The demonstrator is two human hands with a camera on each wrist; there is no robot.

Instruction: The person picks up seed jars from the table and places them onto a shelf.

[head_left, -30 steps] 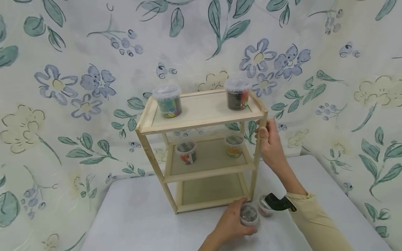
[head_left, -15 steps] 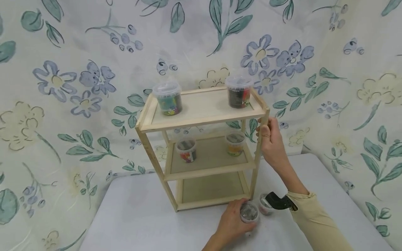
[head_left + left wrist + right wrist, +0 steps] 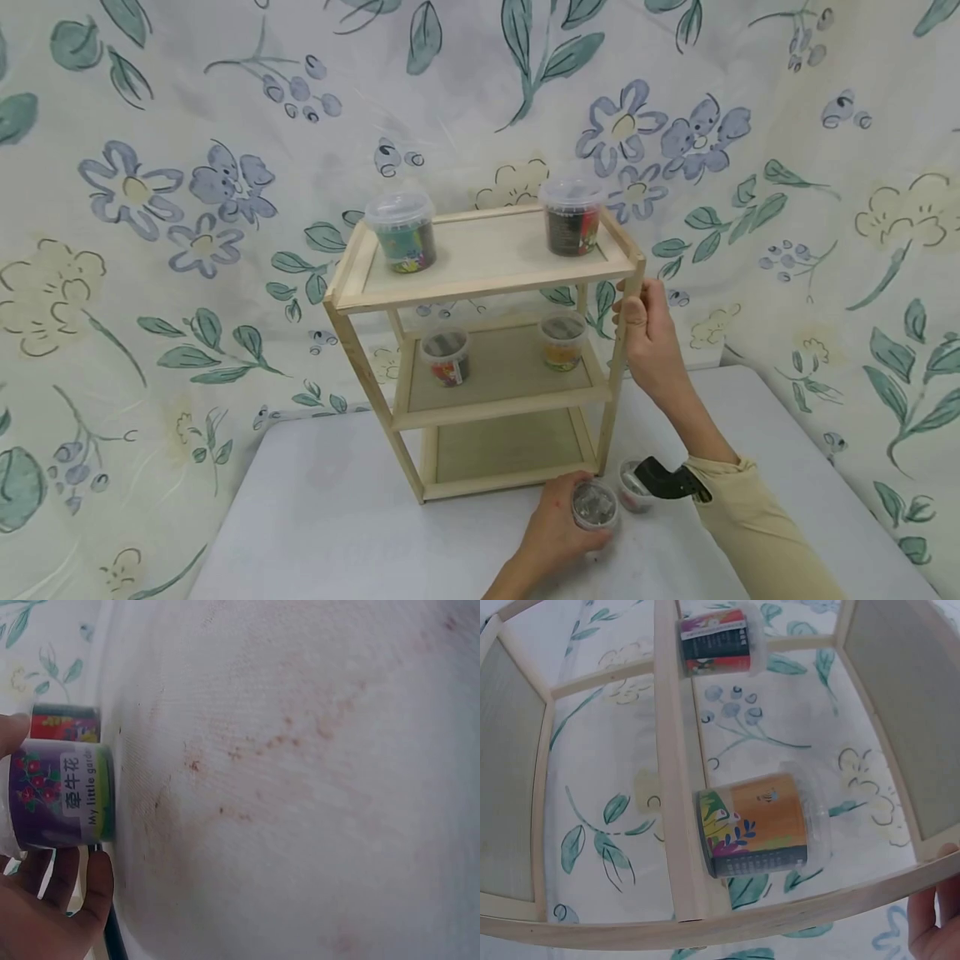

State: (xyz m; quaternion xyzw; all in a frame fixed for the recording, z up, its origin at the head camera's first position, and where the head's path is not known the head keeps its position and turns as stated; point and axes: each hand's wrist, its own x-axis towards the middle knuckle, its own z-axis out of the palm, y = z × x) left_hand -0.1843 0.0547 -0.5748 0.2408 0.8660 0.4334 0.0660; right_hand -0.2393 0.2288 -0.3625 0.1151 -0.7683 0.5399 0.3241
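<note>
In the head view my left hand (image 3: 558,523) holds a small lidded plastic tub (image 3: 595,505) on the table, thumb on one side and fingers on the other. Its purple label (image 3: 52,791) reads "My little garden" in the left wrist view. Right behind it stands another tub (image 3: 635,488) with a red label. My right hand (image 3: 654,346) grips the right front post of a three-tier wooden shelf (image 3: 480,292). Two lidded tubs, one teal (image 3: 405,237) and one black and red (image 3: 572,223), stand on its top tier.
On the middle tier stand a red-labelled tub (image 3: 447,358) and an orange-labelled tub (image 3: 562,343). The white table (image 3: 322,517) carries small dark specks near my left hand. Floral-patterned cloth (image 3: 225,333) hangs behind and at the right.
The head view has shifted slightly. Both hands keep their holds, and the tubs stay in place on the shelf.
</note>
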